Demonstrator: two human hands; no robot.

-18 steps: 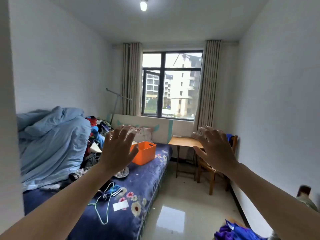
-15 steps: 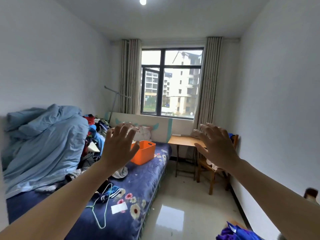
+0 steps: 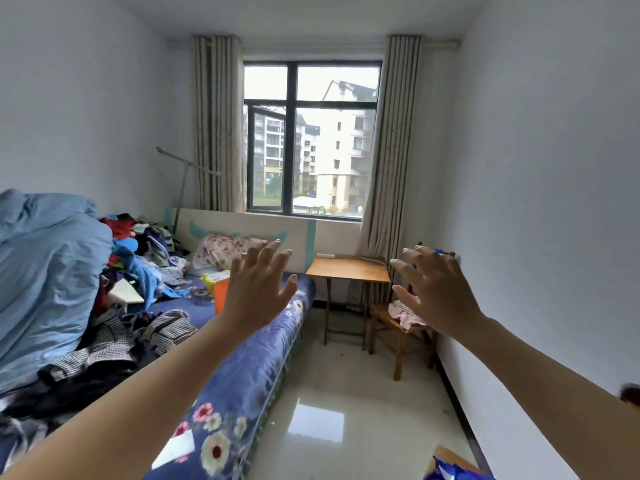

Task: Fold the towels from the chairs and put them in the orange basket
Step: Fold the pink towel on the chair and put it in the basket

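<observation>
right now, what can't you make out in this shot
Head view:
orange basket: mostly hidden behind the left hand.
wooden chair: its back is largely covered by the right hand.
blue-purple item: cut off by the bottom edge.
dark object: cut off by the right edge.

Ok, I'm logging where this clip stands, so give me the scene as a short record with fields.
left hand: raised, fingers spread, holds nothing
right hand: raised, fingers spread, holds nothing
orange basket: on the bed, mostly hidden behind the left hand
pink towel: crumpled on the wooden chair seat
wooden chair: beside the small table
progress: no towel picked up yet
</observation>
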